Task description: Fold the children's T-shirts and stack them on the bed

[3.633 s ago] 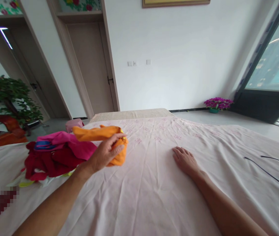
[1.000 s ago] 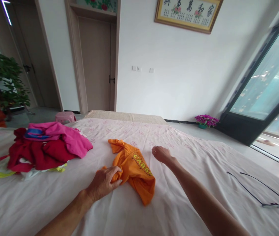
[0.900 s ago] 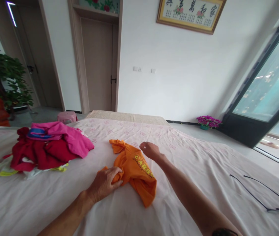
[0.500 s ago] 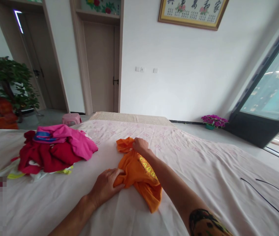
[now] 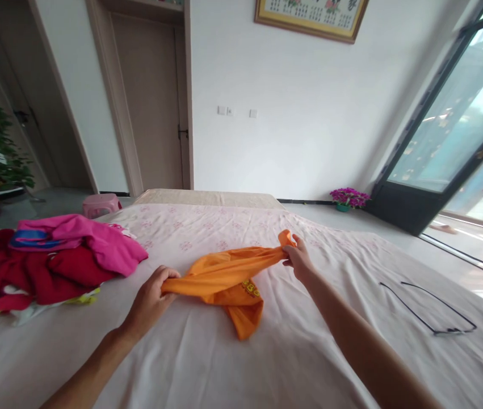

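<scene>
An orange garment [image 5: 224, 272] with yellow lettering is stretched between my two hands over the bed, its lower part hanging down onto the sheet. My left hand [image 5: 156, 289] is closed on its left end, fingers and thumb pinching the cloth. At the right end, my right hand [image 5: 298, 257] grips the fabric, and a small orange flap sticks up past the fingers. Part of the lettering is covered by folds. Whether it is a T-shirt or another kind of top cannot be made out.
Left of my hands lies a heap of pink and red clothes [image 5: 66, 258]. A pair of glasses [image 5: 435, 329] rests on the white sheet [image 5: 318, 363] at the right. Beyond the bed stand a pink stool [image 5: 101, 204] and a pot of purple flowers [image 5: 349, 197].
My hands have moved apart, the right one to the right and the left one to the left, pulling the bunched orange garment out long. The view has turned right, showing the whole glasses.
</scene>
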The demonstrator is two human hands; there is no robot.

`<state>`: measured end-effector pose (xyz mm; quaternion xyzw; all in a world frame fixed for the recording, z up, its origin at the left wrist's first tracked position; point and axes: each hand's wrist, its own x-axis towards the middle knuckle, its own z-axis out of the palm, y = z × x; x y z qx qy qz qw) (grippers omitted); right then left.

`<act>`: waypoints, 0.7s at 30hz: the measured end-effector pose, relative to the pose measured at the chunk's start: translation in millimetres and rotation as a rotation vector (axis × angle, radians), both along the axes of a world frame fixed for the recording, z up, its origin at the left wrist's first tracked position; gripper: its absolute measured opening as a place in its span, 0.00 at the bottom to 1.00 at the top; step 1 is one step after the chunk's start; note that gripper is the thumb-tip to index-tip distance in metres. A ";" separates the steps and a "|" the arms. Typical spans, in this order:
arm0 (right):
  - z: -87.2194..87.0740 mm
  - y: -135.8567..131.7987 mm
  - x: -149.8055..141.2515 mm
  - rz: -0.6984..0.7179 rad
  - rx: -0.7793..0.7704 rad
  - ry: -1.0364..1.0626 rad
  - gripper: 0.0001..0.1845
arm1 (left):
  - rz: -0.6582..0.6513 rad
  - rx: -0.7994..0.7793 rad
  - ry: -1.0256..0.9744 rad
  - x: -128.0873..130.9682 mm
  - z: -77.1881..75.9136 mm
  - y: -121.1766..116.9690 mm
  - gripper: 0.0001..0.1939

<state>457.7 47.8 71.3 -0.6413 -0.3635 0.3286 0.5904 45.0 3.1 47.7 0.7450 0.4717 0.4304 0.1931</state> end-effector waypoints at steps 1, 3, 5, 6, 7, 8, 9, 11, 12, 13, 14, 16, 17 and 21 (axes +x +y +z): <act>-7.8 -8.7 7.4 0.035 -0.034 -0.051 0.39 | -0.059 -0.049 -0.030 3.4 -0.1 -2.7 0.09; -19.2 -22.2 19.0 0.124 -0.068 -0.125 0.37 | -0.164 -0.177 -0.085 10.3 -2.7 -7.2 0.09; -24.6 -30.6 26.7 0.183 -0.069 -0.144 0.30 | -0.236 -0.303 -0.100 15.7 -6.4 -9.6 0.08; -25.2 -33.3 29.1 0.193 -0.059 -0.135 0.27 | -0.264 -0.345 -0.090 17.4 -7.9 -9.6 0.07; -24.5 -35.2 30.7 0.194 -0.046 -0.117 0.25 | -0.287 -0.371 -0.071 18.3 -8.5 -8.9 0.08; -22.3 -36.5 31.4 0.186 -0.028 -0.090 0.24 | -0.303 -0.381 -0.046 18.3 -8.0 -7.5 0.10; -18.6 -37.6 31.3 0.171 -0.003 -0.054 0.24 | -0.309 -0.380 -0.024 17.2 -5.8 -5.5 0.12; -5.9 -40.2 29.5 0.148 0.066 0.054 0.26 | -0.273 -0.348 -0.028 12.1 4.2 -0.7 0.15; 3.2 -42.3 28.2 0.152 0.111 0.120 0.27 | -0.232 -0.331 -0.062 8.2 12.2 1.6 0.16; 14.1 -45.4 26.7 0.167 0.165 0.188 0.28 | -0.186 -0.323 -0.120 3.4 21.9 3.4 0.16; 26.2 -49.5 25.3 0.194 0.225 0.255 0.29 | -0.141 -0.322 -0.202 -2.0 32.7 4.5 0.16; 51.6 -60.0 22.6 0.270 0.336 0.346 0.30 | -0.088 -0.339 -0.412 -13.6 54.8 5.0 0.19; 63.2 -65.4 21.3 0.305 0.371 0.372 0.28 | -0.077 -0.350 -0.515 -19.0 64.7 4.9 0.21; 87.2 -70.1 12.4 0.410 0.374 0.435 0.24 | -0.011 -0.401 -0.618 -32.1 85.9 14.7 0.25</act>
